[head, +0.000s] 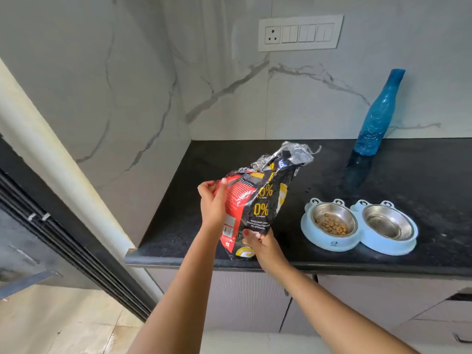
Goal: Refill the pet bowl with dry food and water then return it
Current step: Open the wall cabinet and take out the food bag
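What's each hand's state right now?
Left hand: closed on the food bag, at its upper side.
Right hand: closed on the same bag, at its bottom.

A white switch panel (pixel 300 33) with a socket sits on the marble-patterned wall (pixel 127 72). Grey cabinets (pixel 245 302) stand under the black surface (pixel 434 175).

Food bag (pixel 258 200) left of bowl (pixel 357 226); bottle (pixel 375 118) behind, on counter (pixel 434 175).

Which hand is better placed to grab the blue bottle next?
Probably the right hand: it grips the food bag on the side nearer the blue bottle; the left hand holds the far edge.
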Action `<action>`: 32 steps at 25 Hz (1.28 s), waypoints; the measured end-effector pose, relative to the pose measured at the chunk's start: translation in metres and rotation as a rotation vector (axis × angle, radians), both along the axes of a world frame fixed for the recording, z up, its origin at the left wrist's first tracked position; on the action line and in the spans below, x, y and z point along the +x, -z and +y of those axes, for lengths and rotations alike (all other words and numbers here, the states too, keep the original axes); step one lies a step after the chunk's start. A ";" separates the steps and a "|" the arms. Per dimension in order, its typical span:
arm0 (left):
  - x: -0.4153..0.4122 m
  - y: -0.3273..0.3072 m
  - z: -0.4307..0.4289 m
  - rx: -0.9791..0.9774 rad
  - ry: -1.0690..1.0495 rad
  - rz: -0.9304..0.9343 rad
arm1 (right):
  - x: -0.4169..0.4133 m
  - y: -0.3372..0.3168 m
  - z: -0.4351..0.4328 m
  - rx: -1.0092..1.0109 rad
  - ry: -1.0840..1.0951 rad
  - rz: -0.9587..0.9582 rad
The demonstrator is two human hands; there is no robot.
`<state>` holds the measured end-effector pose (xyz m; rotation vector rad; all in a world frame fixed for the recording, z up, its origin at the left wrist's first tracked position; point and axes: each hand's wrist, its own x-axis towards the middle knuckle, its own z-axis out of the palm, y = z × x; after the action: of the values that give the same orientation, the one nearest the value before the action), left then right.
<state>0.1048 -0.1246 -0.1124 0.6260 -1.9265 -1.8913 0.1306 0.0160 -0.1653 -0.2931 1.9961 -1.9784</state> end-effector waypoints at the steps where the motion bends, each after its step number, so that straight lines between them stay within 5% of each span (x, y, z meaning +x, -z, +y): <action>1: -0.008 0.004 -0.001 -0.051 -0.005 0.012 | -0.005 0.002 -0.002 0.016 -0.003 0.020; 8: -0.032 0.031 -0.017 -0.118 -0.105 0.066 | -0.032 0.000 -0.016 0.260 0.004 0.153; 14: -0.031 0.021 -0.016 -0.336 -0.114 -0.075 | -0.042 -0.009 -0.011 0.468 -0.026 0.195; 18: -0.028 0.002 -0.005 -0.267 -0.211 -0.113 | -0.040 -0.022 -0.001 0.469 -0.082 0.250; 21: -0.023 -0.019 0.022 -0.169 -0.362 0.015 | -0.042 -0.039 0.012 0.446 -0.119 0.249; 25: -0.012 -0.053 0.071 -0.329 -0.475 0.178 | -0.049 -0.068 0.041 0.488 -0.142 0.274; 32: -0.038 -0.159 0.207 -0.411 -0.282 0.548 | -0.078 -0.196 0.159 0.239 0.079 0.371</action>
<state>0.0670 0.0823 0.0467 0.2051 -1.6788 -1.2673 0.0528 0.1752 0.0308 -0.5661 2.4817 -1.8069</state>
